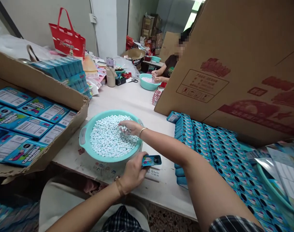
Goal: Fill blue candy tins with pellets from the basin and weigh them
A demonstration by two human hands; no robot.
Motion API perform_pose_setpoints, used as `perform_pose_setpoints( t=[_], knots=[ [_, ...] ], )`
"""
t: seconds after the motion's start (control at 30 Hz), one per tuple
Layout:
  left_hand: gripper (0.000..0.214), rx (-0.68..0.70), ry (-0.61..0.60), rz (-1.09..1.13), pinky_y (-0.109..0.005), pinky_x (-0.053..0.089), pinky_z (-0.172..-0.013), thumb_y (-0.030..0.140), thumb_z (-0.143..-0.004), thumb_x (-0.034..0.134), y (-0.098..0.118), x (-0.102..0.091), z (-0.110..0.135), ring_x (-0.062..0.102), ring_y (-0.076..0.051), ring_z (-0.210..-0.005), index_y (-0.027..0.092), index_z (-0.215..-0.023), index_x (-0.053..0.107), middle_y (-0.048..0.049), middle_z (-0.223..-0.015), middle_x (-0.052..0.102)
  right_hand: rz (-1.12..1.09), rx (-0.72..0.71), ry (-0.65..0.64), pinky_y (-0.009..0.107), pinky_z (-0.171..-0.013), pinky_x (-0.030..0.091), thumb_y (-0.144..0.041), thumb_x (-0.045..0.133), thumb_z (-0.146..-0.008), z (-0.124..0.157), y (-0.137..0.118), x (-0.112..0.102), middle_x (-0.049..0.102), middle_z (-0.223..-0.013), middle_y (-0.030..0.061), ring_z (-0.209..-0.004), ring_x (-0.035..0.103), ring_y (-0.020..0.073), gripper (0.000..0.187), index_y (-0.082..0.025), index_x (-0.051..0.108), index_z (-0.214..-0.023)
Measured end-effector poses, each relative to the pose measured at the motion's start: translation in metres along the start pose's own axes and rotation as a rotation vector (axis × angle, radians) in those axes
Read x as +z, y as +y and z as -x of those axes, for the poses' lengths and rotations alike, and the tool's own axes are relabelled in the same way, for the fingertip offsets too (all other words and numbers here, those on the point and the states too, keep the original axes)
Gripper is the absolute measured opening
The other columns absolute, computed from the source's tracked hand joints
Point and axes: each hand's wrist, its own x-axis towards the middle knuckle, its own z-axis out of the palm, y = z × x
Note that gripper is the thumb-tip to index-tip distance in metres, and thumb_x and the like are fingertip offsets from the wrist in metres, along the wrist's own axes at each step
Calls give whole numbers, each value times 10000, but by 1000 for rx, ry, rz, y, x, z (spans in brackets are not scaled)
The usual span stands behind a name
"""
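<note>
A teal plastic basin point(110, 158) full of small white and pale blue candies point(107, 140) stands on the table in front of me. My right hand point(131, 127) dips into the heap near the basin's right side, fingers curled round some of the candies. Just below the rim, my left hand point(134, 172) grips a small blue candy box point(151, 160) with a printed end towards me. Beneath that box lies a flat white scale-like device point(153, 174) with buttons, partly covered.
Rows of blue boxes point(209, 141) fill the right of the table before a big upright carton point(209, 106). At left, an open carton point(82, 111) holds larger blue boxes. Across the table, a co-worker point(169, 69) handles another teal basin point(148, 85); scissors point(132, 80) lie nearby.
</note>
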Motion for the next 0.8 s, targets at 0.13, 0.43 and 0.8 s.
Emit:
perform_pose_setpoints(
  t=[0.13, 0.43, 0.8],
  knots=[
    [493, 30, -50, 12, -401, 497, -940, 114, -818, 537, -10, 29, -42, 582, -249, -1118, 213, -1295, 457, -101, -1209, 598, -212, 87, 2, 129, -379, 319, -346, 361, -963, -8, 1, -6, 513, -716, 2, -525, 529, 74, 209, -191, 470, -873],
    [612, 53, -59, -93, -497, 399, -1088, 188, -859, 562, -3, 20, -51, 410, -300, -1331, 211, -1427, 334, -146, -1409, 442, -620, 70, -216, 97, -328, 274, -303, 484, -943, -30, 2, -15, 478, -670, -34, -445, 436, 32, 167, -173, 503, -839],
    [393, -48, 278, 29, -387, 584, -852, 156, -854, 616, 0, -41, 14, 594, -232, -1083, 278, -1224, 572, -56, -1179, 588, -666, 17, -218, 96, -310, 211, -309, 441, -975, -12, -22, -12, 412, -642, -58, -409, 342, 17, 213, -176, 482, -814]
  ],
)
